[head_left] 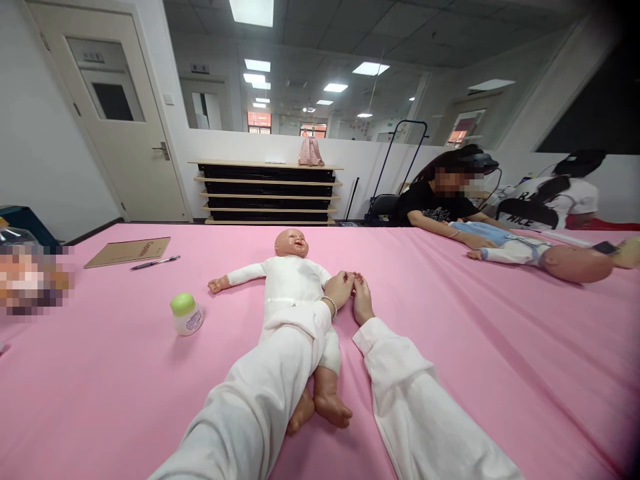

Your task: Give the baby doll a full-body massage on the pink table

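Observation:
A baby doll (pixel 293 277) in a white bodysuit lies on its back on the pink-covered table, head away from me. Its arm on the right side stretches out to both of my hands. My left hand (pixel 340 290), with a beaded bracelet at the wrist, reaches across the doll's body and is closed on the doll's small hand. Close against it, my right hand (pixel 363 300) grips the same doll hand from the right. Most of that little hand is hidden by my fingers. My left sleeve covers part of the doll's belly and legs.
Left of the doll stands a cream jar (pixel 187 313) with a green lid. Farther left lie a brown notebook (pixel 130 252) and a pen (pixel 155 263). At the right, a co-worker (pixel 440 193) leans over another doll (pixel 560 260). A second person (pixel 560 193) sits behind.

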Demonstrator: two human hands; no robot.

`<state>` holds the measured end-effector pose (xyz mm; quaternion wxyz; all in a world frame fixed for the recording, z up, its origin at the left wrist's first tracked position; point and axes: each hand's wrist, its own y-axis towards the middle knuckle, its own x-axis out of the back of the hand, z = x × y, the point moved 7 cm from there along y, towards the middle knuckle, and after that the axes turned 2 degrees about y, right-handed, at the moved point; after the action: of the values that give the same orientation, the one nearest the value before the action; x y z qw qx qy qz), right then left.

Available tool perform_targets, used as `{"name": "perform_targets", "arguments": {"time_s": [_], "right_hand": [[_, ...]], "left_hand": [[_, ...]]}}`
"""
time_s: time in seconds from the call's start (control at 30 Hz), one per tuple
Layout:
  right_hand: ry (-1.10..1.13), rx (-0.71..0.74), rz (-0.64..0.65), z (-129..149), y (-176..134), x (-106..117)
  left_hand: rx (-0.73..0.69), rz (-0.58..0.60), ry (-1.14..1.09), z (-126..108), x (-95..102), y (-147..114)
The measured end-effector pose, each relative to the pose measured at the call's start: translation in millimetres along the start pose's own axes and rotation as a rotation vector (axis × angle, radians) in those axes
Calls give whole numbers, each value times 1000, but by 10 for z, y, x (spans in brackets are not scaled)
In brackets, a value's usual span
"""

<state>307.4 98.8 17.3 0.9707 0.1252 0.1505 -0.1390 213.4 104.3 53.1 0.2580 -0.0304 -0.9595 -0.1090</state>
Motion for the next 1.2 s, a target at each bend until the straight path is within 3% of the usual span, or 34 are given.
{"name": "perform_targets", "arguments": {"time_s": [0.23, 0.73, 1.2], "right_hand": [[7, 6, 40, 19, -22, -35], [-104, 67, -5, 47, -15, -8], [-49, 18, 5, -27, 22, 13]], "left_hand": [[12, 2, -28, 34, -21, 24], [11, -20, -78, 16, -2, -12], [2, -9, -21, 38, -20, 14]]}}
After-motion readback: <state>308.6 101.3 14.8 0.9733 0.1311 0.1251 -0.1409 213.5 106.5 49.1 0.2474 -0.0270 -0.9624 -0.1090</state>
